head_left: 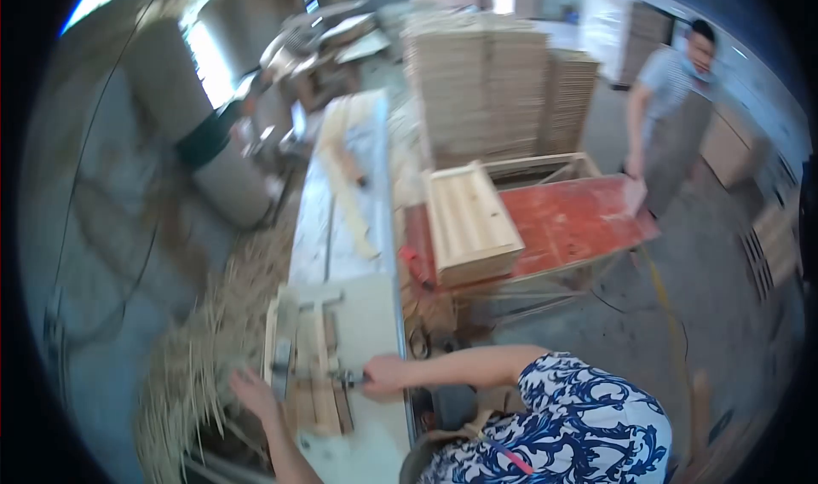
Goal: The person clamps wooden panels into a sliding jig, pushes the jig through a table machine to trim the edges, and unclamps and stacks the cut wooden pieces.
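My right hand [385, 375] is closed around the handle of a metal clamp-like lever [348, 378] on the pale work board [375, 314]. Wooden strips [322, 356] lie on the board just left of that hand, beside a small metal plate [281, 366]. My left hand [251, 390] is held at the board's left side, over the edge of a heap of thin wood offcuts [192, 373]. Its fingers are apart and nothing shows in them.
Ahead, a long metal table [311, 237] carries a wood strip. To the right stand a red table [571, 224] with stacked wooden boards [473, 211], and a person [673, 109] at its far end. Tall board stacks [477, 92] rise behind; a large duct [170, 83] is left.
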Tool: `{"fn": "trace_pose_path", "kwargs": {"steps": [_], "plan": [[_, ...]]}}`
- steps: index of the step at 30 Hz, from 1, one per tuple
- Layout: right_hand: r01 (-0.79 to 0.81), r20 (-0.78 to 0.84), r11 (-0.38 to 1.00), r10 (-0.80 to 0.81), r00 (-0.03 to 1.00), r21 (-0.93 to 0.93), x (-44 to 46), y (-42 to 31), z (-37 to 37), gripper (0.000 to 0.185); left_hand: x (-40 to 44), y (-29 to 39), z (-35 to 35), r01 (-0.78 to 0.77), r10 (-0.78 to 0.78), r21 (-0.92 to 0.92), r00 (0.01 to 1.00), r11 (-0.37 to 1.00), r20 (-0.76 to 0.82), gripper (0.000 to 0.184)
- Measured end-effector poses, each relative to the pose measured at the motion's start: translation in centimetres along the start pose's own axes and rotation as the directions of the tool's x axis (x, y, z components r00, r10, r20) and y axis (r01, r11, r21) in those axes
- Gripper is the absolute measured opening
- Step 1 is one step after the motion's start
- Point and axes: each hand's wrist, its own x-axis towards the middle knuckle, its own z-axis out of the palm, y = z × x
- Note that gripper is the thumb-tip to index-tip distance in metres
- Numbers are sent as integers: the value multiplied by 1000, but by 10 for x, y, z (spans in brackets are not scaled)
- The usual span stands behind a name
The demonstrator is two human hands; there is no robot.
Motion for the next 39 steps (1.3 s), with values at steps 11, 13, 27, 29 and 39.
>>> {"fn": "trace_pose_path", "kwargs": {"steps": [11, 13, 27, 29, 39], "plan": [[62, -698, 936, -300, 650, -345, 128, 106, -113, 48, -435, 87, -193, 915, -898, -361, -2, -179, 440, 48], [25, -456, 967, -142, 878, -253, 157, 124, -117, 50, -497, 72, -183, 745, -842, -462, -245, -480, 480, 52], [27, -420, 802, -341, 841, -596, 177, 147, -96, 63, -403, 68, -124, 526, -524, -774, -796, -352, -303, 101], [19, -409, 789, -339, 847, -614, 180, 153, -96, 65, -405, 70, -129, 516, -501, -772, -811, -372, -301, 101], [-34, -383, 765, -284, 879, -643, 178, 164, -89, 73, -430, 63, -136, 591, -523, -708, -773, -388, -359, 101]]}}
